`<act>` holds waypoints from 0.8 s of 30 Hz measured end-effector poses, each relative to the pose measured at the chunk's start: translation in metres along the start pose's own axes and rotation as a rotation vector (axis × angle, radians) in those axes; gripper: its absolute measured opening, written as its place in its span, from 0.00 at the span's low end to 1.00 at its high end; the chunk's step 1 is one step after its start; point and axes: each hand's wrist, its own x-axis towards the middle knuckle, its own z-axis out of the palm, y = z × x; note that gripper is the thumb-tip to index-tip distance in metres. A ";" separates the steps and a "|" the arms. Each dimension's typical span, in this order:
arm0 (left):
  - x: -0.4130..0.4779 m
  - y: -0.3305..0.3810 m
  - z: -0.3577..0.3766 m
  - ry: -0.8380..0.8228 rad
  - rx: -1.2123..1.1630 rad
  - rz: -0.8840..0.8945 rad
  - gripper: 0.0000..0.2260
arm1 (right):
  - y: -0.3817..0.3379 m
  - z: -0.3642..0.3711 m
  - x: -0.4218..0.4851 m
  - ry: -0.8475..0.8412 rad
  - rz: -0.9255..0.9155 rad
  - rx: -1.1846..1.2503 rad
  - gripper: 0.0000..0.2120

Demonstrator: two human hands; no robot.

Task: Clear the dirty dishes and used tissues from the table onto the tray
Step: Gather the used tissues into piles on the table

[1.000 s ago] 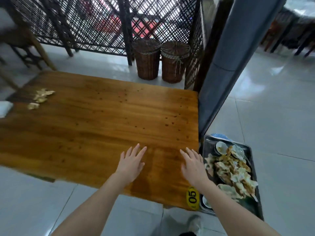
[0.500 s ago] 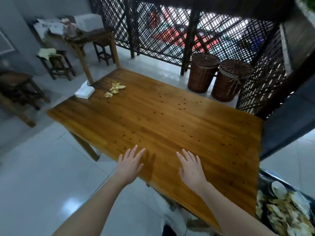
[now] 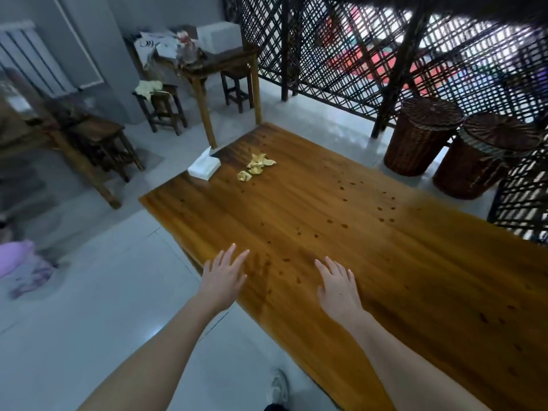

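My left hand (image 3: 221, 278) is released, fingers straight and spread, gripping nothing. It hangs over the near long edge of the wooden table (image 3: 385, 262) and casts a shadow on the wood. My right hand (image 3: 336, 287) is just as slack, fingers straight and slightly apart, over the tabletop a little further in. I cannot tell whether either palm touches the wood.

The used tissues (image 3: 256, 167) lie well apart from both hands, near the far left corner of the table. They are a small heap of crumpled yellowish scraps, with 1 scrap a little nearer to me than the rest. Just to their left sits a white tissue pack (image 3: 204, 168) at the table's edge, close to them but not touching. Between my hands and the tissues I see only wood grain dotted with dark specks.

Around the table: 2 lidded wicker baskets (image 3: 421, 137) stand side by side on the tiled floor beyond the far long edge, against a dark lattice screen (image 3: 341, 54). Past the far left corner stands a tall side table (image 3: 225, 62) carrying a white box (image 3: 219, 37) and blurred clutter, with 1 leg close to the table's corner. Beside it are 2 dark stools (image 3: 161, 109), 1 with a yellowish cloth on top. A shoe (image 3: 277, 387) shows on the floor below me.
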 end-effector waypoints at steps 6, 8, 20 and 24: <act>0.058 -0.038 -0.017 -0.001 0.002 -0.034 0.25 | -0.027 0.008 0.064 -0.077 0.016 0.011 0.30; 0.074 -0.051 -0.024 0.015 -0.026 -0.060 0.25 | -0.035 0.008 0.083 -0.105 0.004 0.005 0.30; 0.124 -0.120 -0.032 -0.011 -0.076 -0.121 0.25 | -0.082 0.011 0.159 -0.176 -0.031 -0.019 0.29; 0.151 -0.150 -0.039 -0.010 -0.095 -0.095 0.25 | -0.103 0.015 0.186 -0.162 0.004 -0.057 0.28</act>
